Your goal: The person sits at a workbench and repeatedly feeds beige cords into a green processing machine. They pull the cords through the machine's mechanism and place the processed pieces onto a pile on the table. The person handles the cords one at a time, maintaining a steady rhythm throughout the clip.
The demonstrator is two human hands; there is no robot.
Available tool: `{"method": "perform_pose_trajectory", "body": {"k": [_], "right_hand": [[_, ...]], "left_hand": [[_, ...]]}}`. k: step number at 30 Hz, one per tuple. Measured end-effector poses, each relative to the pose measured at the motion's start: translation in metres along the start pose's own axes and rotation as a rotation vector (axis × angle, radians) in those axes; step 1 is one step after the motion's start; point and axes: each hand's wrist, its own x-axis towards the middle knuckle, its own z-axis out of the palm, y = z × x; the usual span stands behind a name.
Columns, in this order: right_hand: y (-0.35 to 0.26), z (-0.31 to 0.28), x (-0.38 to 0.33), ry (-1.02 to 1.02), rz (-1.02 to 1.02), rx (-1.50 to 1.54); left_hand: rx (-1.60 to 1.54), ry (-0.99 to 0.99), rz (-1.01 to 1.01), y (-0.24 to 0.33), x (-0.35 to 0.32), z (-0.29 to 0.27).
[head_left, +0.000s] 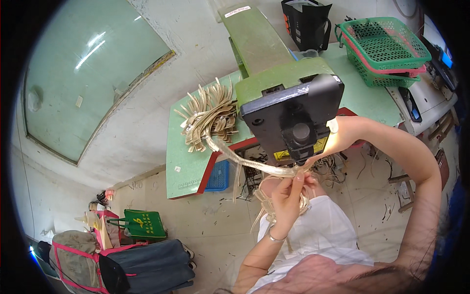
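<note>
My left hand (pixel 289 193), with a bracelet at its wrist, is closed in a pinch on the end of a shiny gold strap (pixel 259 167), just below the black head of a green bench machine (pixel 289 110). From that point the strap runs left to a large bundle of similar gold straps (pixel 210 115) on the table. My right hand (pixel 338 134) reaches in from the right, close beside the machine head. Its fingers are mostly hidden by the head and bright light. More gold straps (pixel 268 203) hang by my lap, under my left hand.
The green tabletop (pixel 188 169) has a red edge. Stacked baskets (pixel 387 46) and a black bag (pixel 307 24) stand behind on the right. A blue crate (pixel 218 176) sits beneath. Dark scraps litter the floor. A green bag (pixel 142 223) and draped clothing (pixel 152 267) are lower left.
</note>
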Motion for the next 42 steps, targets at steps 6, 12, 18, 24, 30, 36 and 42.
{"method": "perform_pose_trajectory", "body": {"k": [6, 12, 18, 24, 30, 36, 42], "right_hand": [[0.002, 0.029, -0.006, 0.214, 0.061, 0.005], [0.003, 0.091, -0.01, 0.316, 0.052, -0.152], [-0.006, 0.143, -0.032, 0.603, -0.058, 0.623], [-0.01, 0.088, -0.045, 0.296, 0.308, 0.722], [0.004, 0.081, -0.056, 0.375, 0.451, 1.228], [0.01, 0.084, -0.061, 0.428, 0.34, 1.203], [0.0, 0.081, -0.051, 0.422, 0.309, 1.04]], "left_hand": [[0.149, 0.123, -0.047, 0.008, -0.004, -0.039], [-0.099, 0.039, -0.216, 0.007, -0.013, -0.076], [0.085, -0.656, -0.506, 0.0, -0.037, -0.041], [0.549, -0.356, -0.001, 0.041, 0.004, -0.023], [0.374, -0.132, -0.029, 0.019, 0.01, -0.012], [0.246, -0.047, -0.162, 0.017, 0.016, -0.007], [0.188, 0.014, -0.111, 0.013, 0.013, -0.014]]}}
